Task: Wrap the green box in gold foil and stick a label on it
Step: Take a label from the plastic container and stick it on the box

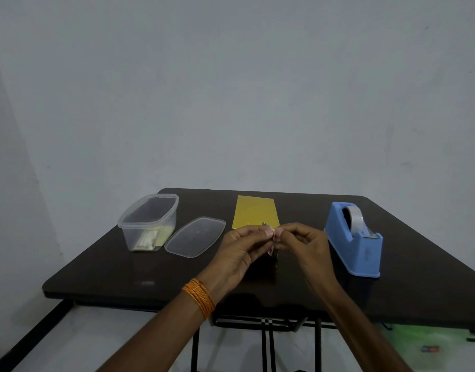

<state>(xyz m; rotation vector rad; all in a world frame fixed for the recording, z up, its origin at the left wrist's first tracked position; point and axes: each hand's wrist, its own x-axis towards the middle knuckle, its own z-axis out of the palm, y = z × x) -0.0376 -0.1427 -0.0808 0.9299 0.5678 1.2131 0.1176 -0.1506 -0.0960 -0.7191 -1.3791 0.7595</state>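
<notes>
Small label (271, 233) pinched between the fingertips of both my hands, held just above the box (275, 260). Box sits on the worktop (123, 275) near the front middle, mostly hidden under my hands; its visible edge glints gold. Left hand (241, 251) and right hand (303, 245) both curled on the label, thumbs and forefingers meeting. Gold foil sheet (255, 212) lies flat just behind. Lid (194, 236) left of it, clear tub (148, 221) further left, papers inside. Blue tape dispenser (354, 242) on the right. Orange thread band (200, 298) on my left wrist.
</notes>
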